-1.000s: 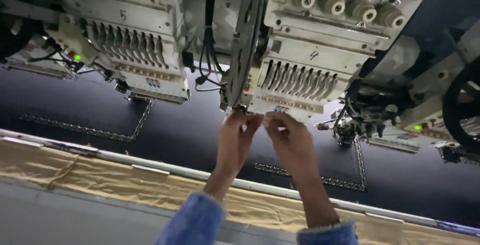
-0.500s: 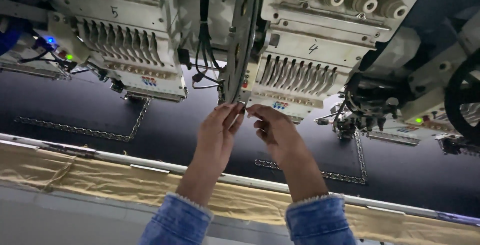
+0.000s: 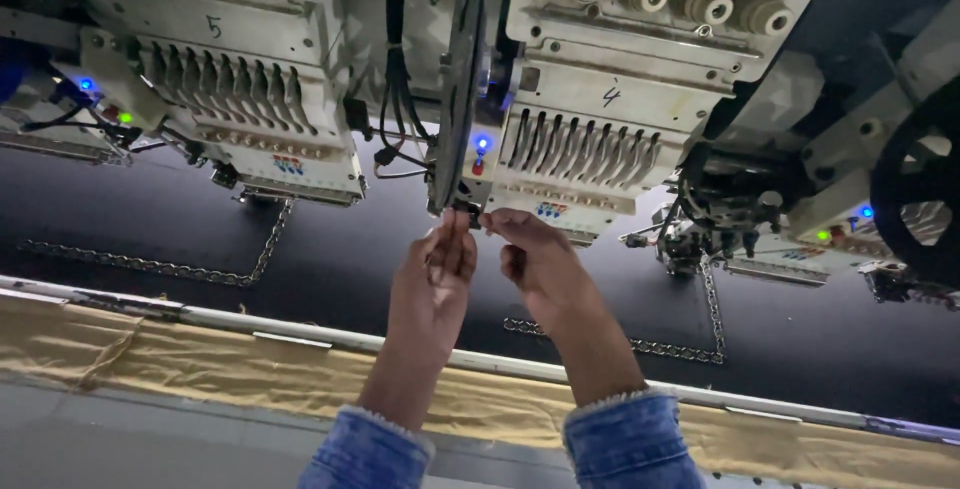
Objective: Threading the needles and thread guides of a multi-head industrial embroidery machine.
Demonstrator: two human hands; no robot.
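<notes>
Both hands, left hand (image 3: 432, 284) and right hand (image 3: 532, 261), pinch fingers shut on something unseen below the white multi-needle embroidery head (image 3: 585, 164); threading judged underway, needing steady pull

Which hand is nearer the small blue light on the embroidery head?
Right. The right hand pinches just below the blue light; the left hand sits lower, slightly to its left.

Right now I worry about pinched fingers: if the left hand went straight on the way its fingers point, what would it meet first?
The left hand points up at the thin grey metal plate hanging beside the white embroidery head; probably its lower edge first, though depth is unclear.
</notes>
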